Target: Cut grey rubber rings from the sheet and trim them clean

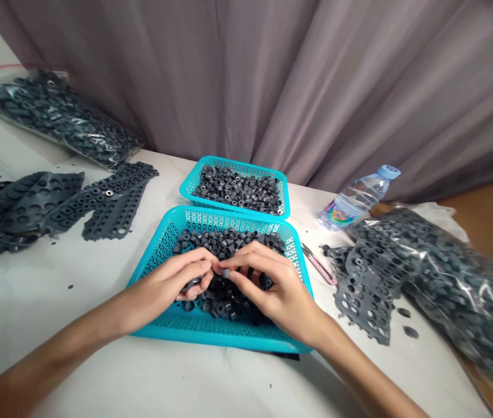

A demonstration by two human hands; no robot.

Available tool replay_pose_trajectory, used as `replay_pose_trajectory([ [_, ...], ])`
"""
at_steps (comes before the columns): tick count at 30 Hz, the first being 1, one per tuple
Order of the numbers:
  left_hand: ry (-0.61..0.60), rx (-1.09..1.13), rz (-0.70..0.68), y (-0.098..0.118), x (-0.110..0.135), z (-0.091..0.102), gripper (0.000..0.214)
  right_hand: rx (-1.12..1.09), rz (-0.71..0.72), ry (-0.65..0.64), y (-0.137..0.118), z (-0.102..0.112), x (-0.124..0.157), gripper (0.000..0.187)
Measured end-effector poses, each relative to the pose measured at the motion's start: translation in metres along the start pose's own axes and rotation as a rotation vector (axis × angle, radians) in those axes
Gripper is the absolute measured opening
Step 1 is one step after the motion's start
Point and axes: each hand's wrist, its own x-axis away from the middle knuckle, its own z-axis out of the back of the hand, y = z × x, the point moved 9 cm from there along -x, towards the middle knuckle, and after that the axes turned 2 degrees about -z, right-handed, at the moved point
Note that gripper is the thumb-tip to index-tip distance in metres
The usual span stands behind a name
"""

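Both hands are over the nearer turquoise basket point(224, 342), which holds many small dark grey rubber rings point(220, 305). Between thumb and fingertips, my right hand point(267, 276) pinches one grey rubber ring point(225, 272). My left hand point(185, 273) is curled closed, with dark rubber rings point(191, 284) partly showing in its palm. Its thumb and forefinger tips meet the right hand's ring, or come very close to it. How many rings lie in the left palm is hidden by the fingers.
Behind stands a second turquoise basket point(287, 200) of rings. Perforated rubber sheets point(115, 212) and a filled plastic bag point(63, 119) lie left. On the right are a water bottle point(357, 197), pink-handled snips point(319, 265), another perforated sheet point(366, 290) and a full bag point(459, 290).
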Motion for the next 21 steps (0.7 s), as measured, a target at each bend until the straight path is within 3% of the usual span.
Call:
replay_pose_trajectory([
  [9, 0.003, 0.016, -0.025, 0.002, -0.001, 0.002, 0.023, 0.018, 0.029, -0.162, -0.006, -0.016, 0.003, 0.028],
  [15, -0.027, 0.024, -0.102, 0.002, -0.004, -0.001, 0.027, 0.048, -0.004, -0.184, -0.002, -0.017, 0.003, 0.024],
  [21, -0.091, -0.065, -0.135, 0.005, 0.002, -0.008, 0.024, 0.086, -0.001, -0.167, -0.001, -0.018, 0.002, 0.037],
])
